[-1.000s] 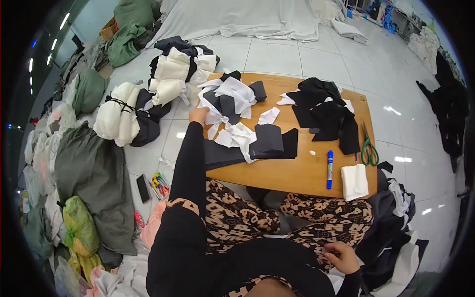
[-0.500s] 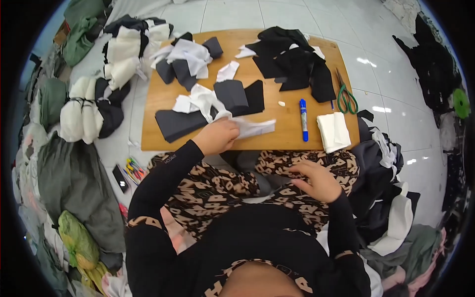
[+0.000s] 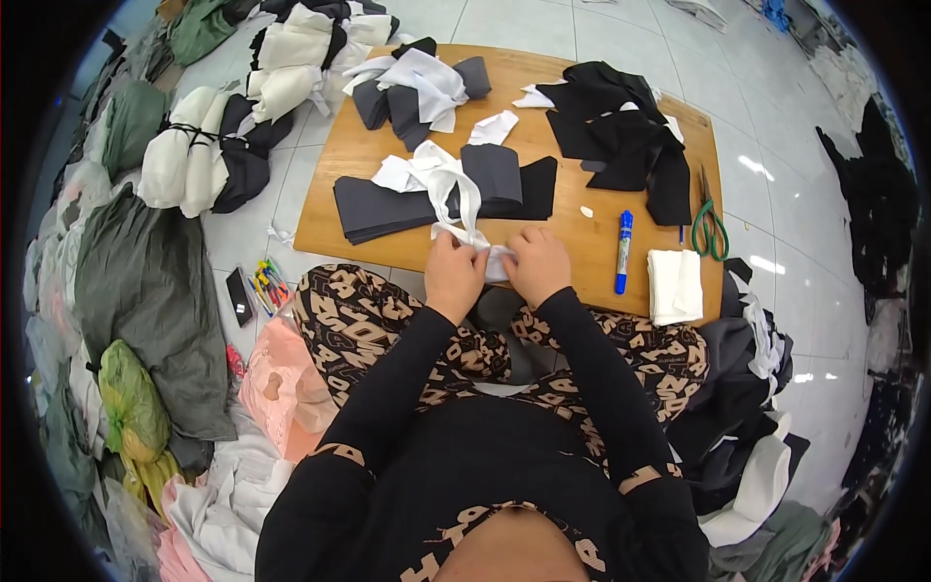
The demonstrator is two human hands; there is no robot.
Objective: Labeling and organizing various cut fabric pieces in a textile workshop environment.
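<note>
At the table's near edge, my left hand (image 3: 455, 275) and my right hand (image 3: 539, 267) are close together, fingers pinched on a white cloth strip (image 3: 497, 267). Part of that strip is hidden beneath the fingers. Just beyond, a white looped cloth piece (image 3: 468, 204) spreads up over stacked dark grey fabric panels (image 3: 388, 215). Whether it is joined to the strip I hold, I cannot tell. A second grey panel stack (image 3: 493, 177) lies to the right, with black fabric (image 3: 537, 188) beside it.
On the wooden table (image 3: 582, 252) lie a blue marker (image 3: 624, 254), green-handled scissors (image 3: 715, 228), folded white cloth (image 3: 675, 284), black pieces (image 3: 621, 136) and a grey-white heap (image 3: 424, 85). Tied white bundles (image 3: 184, 155) and a green bag (image 3: 133, 398) sit on the floor at left.
My right hand has come up from my lap to the table and joined my left hand at the white strip. The view has shifted, so the table appears farther right.
</note>
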